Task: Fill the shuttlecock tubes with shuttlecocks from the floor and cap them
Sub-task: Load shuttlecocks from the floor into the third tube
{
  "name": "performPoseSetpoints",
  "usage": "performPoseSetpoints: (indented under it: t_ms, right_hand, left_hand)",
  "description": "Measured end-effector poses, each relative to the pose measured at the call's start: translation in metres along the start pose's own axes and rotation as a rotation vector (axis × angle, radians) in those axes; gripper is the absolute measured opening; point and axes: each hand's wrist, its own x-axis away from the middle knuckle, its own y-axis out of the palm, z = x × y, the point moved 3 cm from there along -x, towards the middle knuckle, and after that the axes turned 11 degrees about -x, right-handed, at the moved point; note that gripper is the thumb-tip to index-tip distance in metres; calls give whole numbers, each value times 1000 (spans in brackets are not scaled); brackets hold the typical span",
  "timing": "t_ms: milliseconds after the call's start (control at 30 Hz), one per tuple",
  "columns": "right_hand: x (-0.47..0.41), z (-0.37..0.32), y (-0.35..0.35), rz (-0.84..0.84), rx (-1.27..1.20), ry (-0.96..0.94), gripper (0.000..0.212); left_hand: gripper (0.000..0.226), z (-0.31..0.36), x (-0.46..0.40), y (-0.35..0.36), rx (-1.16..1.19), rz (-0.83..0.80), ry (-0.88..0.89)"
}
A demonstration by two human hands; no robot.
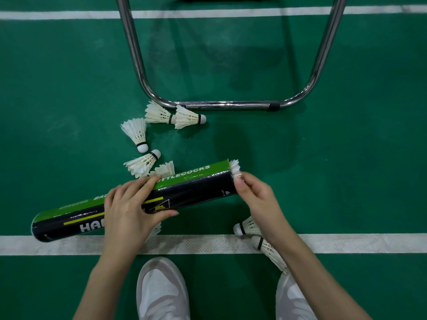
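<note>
Head view: two shuttlecocks (pixel 248 227) lie half hidden under the right wrist, whose fingers (pixel 240 182) pinch a shuttlecock (pixel 234 168) poking from the tube (pixel 129 199) mouth, its long axis running away leftward through the left hand (pixel 129 211) gripping mid-tube, more loose shuttlecocks (pixel 159 114) beyond, no cap visible.

This is a badminton court in a sports hall. The floor (pixel 69 77) is a smooth green mat with white lines (pixel 346 243) painted straight across it, one near the top and one near the bottom. White feather shuttlecocks (pixel 159 114) lie on the green in the middle. A shiny metal frame (pixel 219 105) stands at the top.
</note>
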Motion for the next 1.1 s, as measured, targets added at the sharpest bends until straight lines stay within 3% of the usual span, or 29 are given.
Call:
performPoseSetpoints:
  t_ms: [200, 400, 733, 867, 967, 1100]
  right_hand:
    - [-2, 0, -1, -49, 79, 45, 14]
    - [-12, 0, -4, -70, 79, 51, 22]
    - [-14, 23, -42, 190, 47, 88, 17]
    - [-13, 44, -37, 117, 335, 175, 13]
    - [-15, 53, -35, 114, 604, 209, 21]
    - [-19, 46, -36, 89, 641, 189, 27]
  left_hand:
    - [82, -2, -3, -2, 4, 24, 21]
    - [82, -10, -6, -2, -33, 27, 33]
    - [86, -42, 5, 3, -99, -21, -68]
    - [89, -32, 3, 2, -55, -12, -68]
    - [93, -28, 1, 3, -5, -30, -88]
    - [95, -30, 0, 3, 4, -43, -91]
